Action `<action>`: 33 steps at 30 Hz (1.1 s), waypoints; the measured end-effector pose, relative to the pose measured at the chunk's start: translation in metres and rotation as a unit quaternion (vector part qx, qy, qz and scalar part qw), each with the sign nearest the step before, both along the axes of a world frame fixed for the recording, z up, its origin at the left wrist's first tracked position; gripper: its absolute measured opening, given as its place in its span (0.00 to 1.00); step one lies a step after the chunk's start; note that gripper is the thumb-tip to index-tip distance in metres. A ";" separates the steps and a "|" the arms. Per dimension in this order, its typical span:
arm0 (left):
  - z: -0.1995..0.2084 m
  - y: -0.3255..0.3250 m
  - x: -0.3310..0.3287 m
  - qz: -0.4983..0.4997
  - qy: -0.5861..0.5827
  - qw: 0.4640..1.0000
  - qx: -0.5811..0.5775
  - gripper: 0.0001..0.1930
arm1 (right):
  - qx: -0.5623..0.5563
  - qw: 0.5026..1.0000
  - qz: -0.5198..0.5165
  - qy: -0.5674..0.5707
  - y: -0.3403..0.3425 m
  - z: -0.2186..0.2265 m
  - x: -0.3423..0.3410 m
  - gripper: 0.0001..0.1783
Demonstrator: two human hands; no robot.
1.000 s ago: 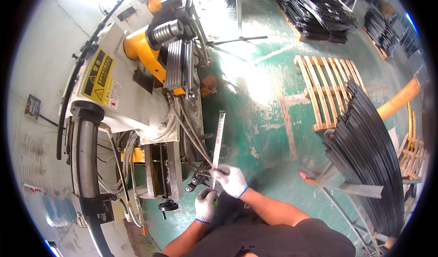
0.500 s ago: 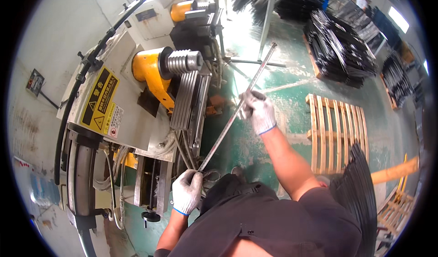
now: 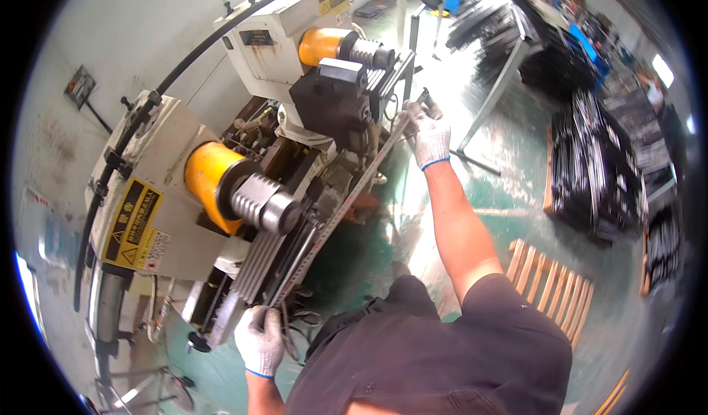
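Both gloved hands, left hand (image 3: 259,339) and right hand (image 3: 430,136), grip a metal strip (image 3: 346,201), seemingly over green floor (image 3: 509,186).

long thin metal strip (image 3: 346,201), slanted along machine, both ends held

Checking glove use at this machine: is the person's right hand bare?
No: the right hand wears a white knit work glove as it holds the far end of the long metal strip.

Floor: green-painted concrete (image 3: 516,186), glare patches.
Wall: pale grey (image 3: 140,32), left.
Pallet: bare wood (image 3: 549,286).
Stock: dark stacked metal strips (image 3: 597,172), right.
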State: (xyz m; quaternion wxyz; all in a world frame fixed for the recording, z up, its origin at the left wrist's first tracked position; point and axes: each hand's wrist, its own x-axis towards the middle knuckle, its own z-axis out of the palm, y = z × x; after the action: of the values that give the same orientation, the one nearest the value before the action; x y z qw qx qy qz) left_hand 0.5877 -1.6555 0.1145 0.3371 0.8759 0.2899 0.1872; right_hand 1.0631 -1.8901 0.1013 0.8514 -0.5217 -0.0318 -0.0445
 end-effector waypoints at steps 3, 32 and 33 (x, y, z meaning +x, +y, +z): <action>0.012 -0.040 0.033 0.034 0.029 0.999 0.002 0.06 | -0.026 0.999 0.023 0.007 -0.011 0.020 0.061 0.33; 0.062 -0.070 0.107 0.108 0.036 0.989 0.096 0.03 | -0.024 0.991 0.128 0.002 0.016 -0.014 0.219 0.10; 0.064 -0.068 0.107 0.111 0.036 0.989 0.085 0.04 | -0.028 0.991 0.129 -0.001 0.019 -0.018 0.221 0.09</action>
State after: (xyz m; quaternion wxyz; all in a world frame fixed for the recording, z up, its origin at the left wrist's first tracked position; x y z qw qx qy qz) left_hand 0.6948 -1.7235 0.1784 0.2276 0.8699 0.3807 0.2155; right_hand 1.2843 -1.8712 0.0830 0.8353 -0.5364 -0.1009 0.0660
